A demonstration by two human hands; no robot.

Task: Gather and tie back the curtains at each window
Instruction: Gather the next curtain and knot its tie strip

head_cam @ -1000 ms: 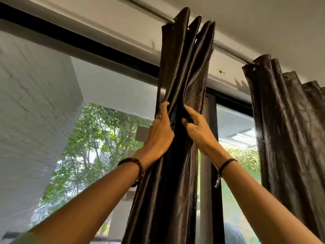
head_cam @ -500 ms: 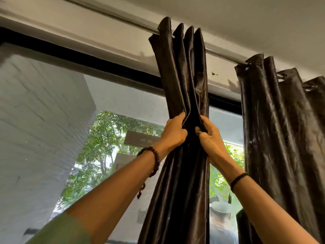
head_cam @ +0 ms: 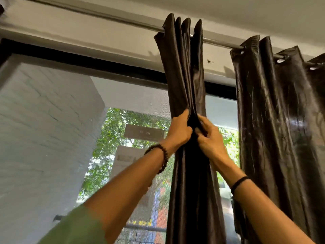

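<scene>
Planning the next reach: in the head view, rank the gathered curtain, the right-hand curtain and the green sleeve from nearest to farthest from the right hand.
1. Gathered curtain: centre, gripped by the right hand.
2. Right-hand curtain: hanging apart, to the right.
3. Green sleeve: lower left.
</scene>
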